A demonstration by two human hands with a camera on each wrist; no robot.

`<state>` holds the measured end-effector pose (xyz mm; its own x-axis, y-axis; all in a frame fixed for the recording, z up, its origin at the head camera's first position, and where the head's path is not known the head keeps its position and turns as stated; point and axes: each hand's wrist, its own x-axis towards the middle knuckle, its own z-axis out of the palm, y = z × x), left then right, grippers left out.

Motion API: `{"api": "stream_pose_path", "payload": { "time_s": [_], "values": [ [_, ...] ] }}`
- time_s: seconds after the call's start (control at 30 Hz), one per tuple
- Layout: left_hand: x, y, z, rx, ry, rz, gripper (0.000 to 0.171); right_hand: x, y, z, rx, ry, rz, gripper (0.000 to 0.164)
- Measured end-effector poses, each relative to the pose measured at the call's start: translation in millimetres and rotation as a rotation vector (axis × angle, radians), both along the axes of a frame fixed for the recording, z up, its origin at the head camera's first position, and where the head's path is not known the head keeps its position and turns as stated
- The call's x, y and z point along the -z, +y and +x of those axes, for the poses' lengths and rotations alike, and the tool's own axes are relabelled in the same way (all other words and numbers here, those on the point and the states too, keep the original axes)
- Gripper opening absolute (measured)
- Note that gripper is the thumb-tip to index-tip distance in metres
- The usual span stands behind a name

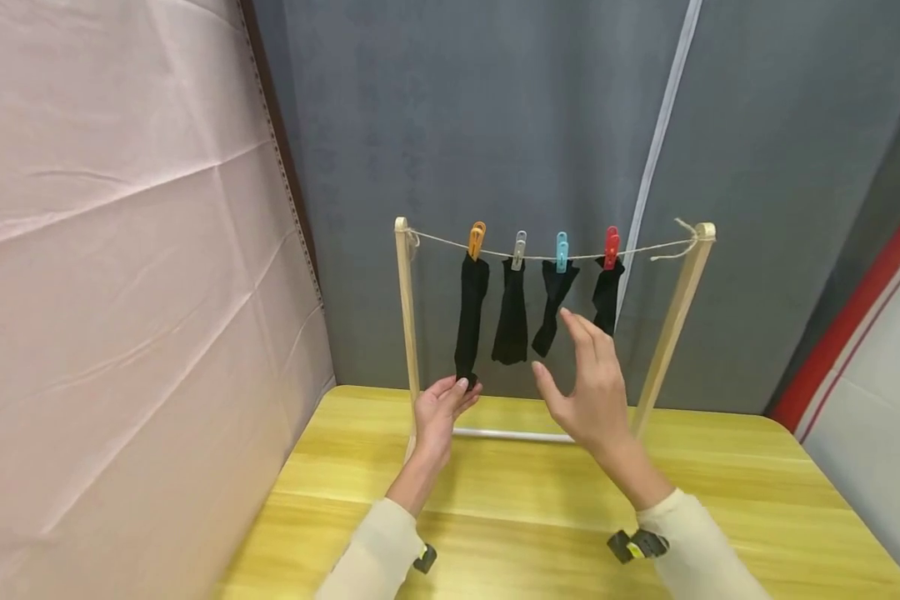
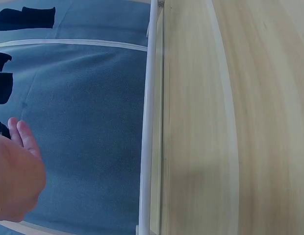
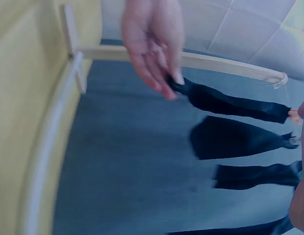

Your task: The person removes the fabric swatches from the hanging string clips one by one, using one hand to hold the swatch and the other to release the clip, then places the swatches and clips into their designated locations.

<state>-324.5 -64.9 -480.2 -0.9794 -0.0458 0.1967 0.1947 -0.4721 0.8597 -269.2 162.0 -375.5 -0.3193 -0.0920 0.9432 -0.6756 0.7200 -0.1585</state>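
Observation:
Black socks hang from a thin string. My left hand (image 1: 438, 414) pinches the bottom end of the leftmost sock (image 1: 471, 317) between thumb and fingers, and the right wrist view shows this grip too. An orange clothespin (image 1: 477, 240) clips that sock's top. Beside it hang a second sock (image 1: 512, 321) under a clear clothespin (image 1: 520, 250), a third (image 1: 554, 304) under a blue one (image 1: 562, 252), and a fourth (image 1: 607, 296) under a red one (image 1: 611, 247). My right hand (image 1: 594, 392) is raised in front of the two right socks, fingers extended, holding nothing; it overlaps the fourth sock's lower end.
Wooden posts, left (image 1: 406, 300) and right (image 1: 675, 321), carry the string (image 1: 656, 247). A white bar (image 1: 513, 434) joins them low down. The frame stands on a yellow wood-grain table (image 1: 510, 517), with a grey curtain (image 1: 457, 108) behind and a pale cloth wall (image 1: 120, 292) at left.

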Motion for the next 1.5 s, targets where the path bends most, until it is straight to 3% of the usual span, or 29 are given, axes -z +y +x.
{"api": "stream_pose_path", "payload": {
  "time_s": [0.23,0.47,0.63,0.97,1.1,1.23,1.37,1.5],
  "values": [
    [0.4,3.0,3.6,-0.004,0.014,0.005,0.024,-47.7,-4.9,-9.8,0.008,0.038,0.087,0.084],
    [3.1,0.3,3.5,-0.021,0.013,-0.021,0.024,-91.9,-18.9,-20.5,0.059,0.059,0.16,0.072],
    [4.5,0.0,5.7,-0.015,-0.002,-0.046,0.026,-114.5,-31.0,-33.1,0.045,0.044,0.191,0.063],
    [3.9,-1.3,4.2,-0.016,-0.008,-0.048,0.025,-143.8,-52.6,-52.5,0.202,-0.098,0.274,0.078],
    [4.8,0.7,3.4,-0.015,-0.012,-0.04,0.025,-159.1,-58.0,-55.6,0.264,-0.17,0.37,0.074],
    [5.1,3.4,2.5,-0.018,-0.02,-0.036,0.027,-175.9,-61.7,-57.2,0.321,-0.303,0.476,0.073],
    [5.0,6.0,1.0,-0.013,-0.023,-0.028,0.028,-185.4,-65.7,-61.2,0.317,-0.439,0.513,0.07],
    [5.2,8.0,1.8,-0.017,-0.03,-0.017,0.026,-185.3,-69.5,-64.7,0.274,-0.475,0.51,0.059]
  ]
}}
